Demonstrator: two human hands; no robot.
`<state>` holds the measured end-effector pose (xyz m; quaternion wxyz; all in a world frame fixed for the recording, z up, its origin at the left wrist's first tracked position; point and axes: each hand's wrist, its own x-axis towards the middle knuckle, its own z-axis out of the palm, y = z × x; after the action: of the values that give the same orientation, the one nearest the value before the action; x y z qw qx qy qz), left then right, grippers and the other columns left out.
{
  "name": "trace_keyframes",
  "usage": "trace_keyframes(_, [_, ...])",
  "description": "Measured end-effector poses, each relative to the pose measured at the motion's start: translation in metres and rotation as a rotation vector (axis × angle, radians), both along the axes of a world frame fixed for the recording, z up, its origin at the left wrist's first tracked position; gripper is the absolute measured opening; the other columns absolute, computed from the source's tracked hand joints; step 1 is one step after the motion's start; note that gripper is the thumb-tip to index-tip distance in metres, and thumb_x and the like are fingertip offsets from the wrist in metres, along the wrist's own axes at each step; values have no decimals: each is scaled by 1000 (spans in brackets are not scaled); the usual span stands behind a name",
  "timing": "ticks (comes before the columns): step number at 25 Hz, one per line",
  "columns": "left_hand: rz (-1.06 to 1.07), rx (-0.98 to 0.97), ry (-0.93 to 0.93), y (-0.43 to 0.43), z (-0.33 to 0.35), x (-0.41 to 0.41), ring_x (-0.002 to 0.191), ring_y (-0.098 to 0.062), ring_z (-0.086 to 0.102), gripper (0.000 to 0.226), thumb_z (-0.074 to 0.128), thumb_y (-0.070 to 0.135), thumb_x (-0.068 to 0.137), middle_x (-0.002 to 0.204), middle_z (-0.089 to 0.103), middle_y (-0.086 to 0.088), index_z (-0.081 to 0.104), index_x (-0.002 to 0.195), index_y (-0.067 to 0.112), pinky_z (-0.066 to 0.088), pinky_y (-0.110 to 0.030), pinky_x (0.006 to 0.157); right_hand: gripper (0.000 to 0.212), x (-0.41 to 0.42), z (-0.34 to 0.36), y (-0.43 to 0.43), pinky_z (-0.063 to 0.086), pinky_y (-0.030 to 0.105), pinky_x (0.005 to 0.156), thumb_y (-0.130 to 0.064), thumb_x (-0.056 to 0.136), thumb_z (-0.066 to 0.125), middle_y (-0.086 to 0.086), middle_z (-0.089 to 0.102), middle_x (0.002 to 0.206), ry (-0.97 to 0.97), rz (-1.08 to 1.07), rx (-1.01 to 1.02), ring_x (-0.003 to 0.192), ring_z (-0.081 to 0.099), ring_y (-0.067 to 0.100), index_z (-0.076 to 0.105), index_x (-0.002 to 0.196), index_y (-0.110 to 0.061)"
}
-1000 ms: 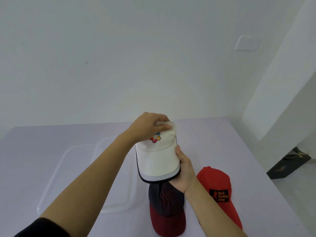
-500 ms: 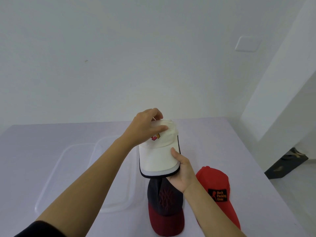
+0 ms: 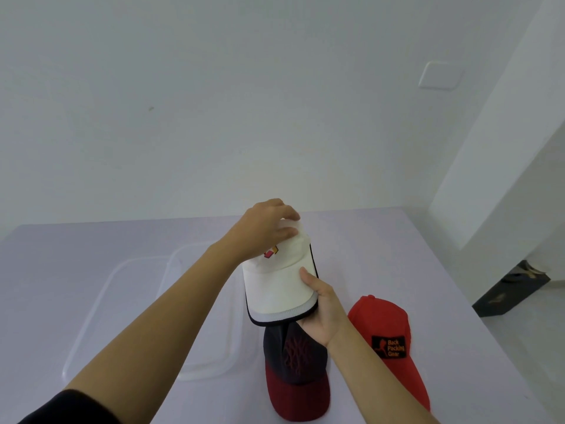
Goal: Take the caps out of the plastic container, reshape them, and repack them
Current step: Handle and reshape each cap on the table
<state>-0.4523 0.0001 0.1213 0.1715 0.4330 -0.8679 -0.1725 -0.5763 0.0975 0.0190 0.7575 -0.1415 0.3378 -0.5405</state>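
I hold a white cap (image 3: pixel 276 286) with a dark-edged brim and a small coloured logo in the air above the table. My left hand (image 3: pixel 263 231) presses on its crown from above. My right hand (image 3: pixel 321 310) grips the brim's right edge from below. Under it on the table lies a dark navy cap with a maroon brim (image 3: pixel 295 371). A red cap with a black patch (image 3: pixel 386 338) lies to the right. The clear plastic container (image 3: pixel 198 368) sits on the table to the left, partly hidden by my left forearm.
A clear lid or second tray (image 3: pixel 101 301) lies left of the container. The lilac table (image 3: pixel 382 249) ends at a white wall behind and drops off on the right, where a dark object (image 3: pixel 513 289) stands on the floor.
My left hand has shifted up and back over the crown, pressing it. The white cap has tilted slightly and risen a little. My right hand keeps hold of the brim.
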Motion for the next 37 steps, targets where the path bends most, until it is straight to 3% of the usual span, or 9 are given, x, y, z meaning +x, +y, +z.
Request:
trace_keyframes(5, [113,115,-19,1,2,-8,107,-23,59,32,57,23,90,111,66,-3,65,119,11,45,-27,82,42,1,-4,2,52,37,90,-25,83,61,12,67,120,12,5,-5,107,65,25,61,121,-9])
trace_keyframes(9, [216,176,-89,3,2,-17,64,-25,60,18,55,23,86,77,66,-8,67,83,10,48,-30,59,46,3,-6,3,53,36,88,-26,79,67,13,65,122,27,17,-12,110,64,26,62,122,-10])
trace_keyframes(12, [227,256,-107,4,3,-23,51,-21,41,44,50,36,92,56,41,-3,37,56,14,31,-27,53,53,5,-8,3,54,36,86,-28,71,72,14,64,124,16,18,-28,110,64,27,63,120,-10])
trace_keyframes(14, [150,286,-12,0,9,-15,57,-18,43,48,44,44,95,60,43,-2,43,59,13,34,-28,58,64,1,-9,3,54,38,88,-29,62,82,14,64,124,-14,11,-27,111,63,28,64,120,-10])
trace_keyframes(16, [82,371,197,-5,14,2,83,-12,59,35,46,46,95,87,64,3,67,94,18,44,-25,79,74,-4,-12,2,50,42,96,-31,56,87,15,63,125,-57,-4,-26,114,61,31,62,122,-9])
trace_keyframes(18, [45,464,351,-10,13,20,103,-7,61,34,57,41,91,109,67,8,63,119,24,46,-25,93,77,-8,-15,0,44,45,102,-31,57,86,16,61,128,-91,-19,-37,117,59,33,59,126,-9])
trace_keyframes(26, [-47,609,525,-13,-16,31,79,-10,68,13,58,19,93,88,72,3,68,99,15,51,-18,68,78,-1,-13,-3,49,44,97,-31,57,86,16,60,129,-99,-5,-52,117,58,34,58,127,-10])
trace_keyframes(29, [41,571,603,-16,-22,34,86,-9,67,19,61,26,91,95,71,5,67,107,19,50,-17,73,79,-3,-11,-4,52,43,94,-29,56,87,16,60,129,-133,-30,-64,116,59,33,58,127,-9])
trace_keyframes(37, [392,150,719,-12,-45,16,59,-10,34,36,35,33,101,63,35,4,38,72,12,31,-24,57,72,11,-10,-8,53,45,91,-24,58,86,16,62,127,-221,-16,-80,112,62,33,62,123,-8])
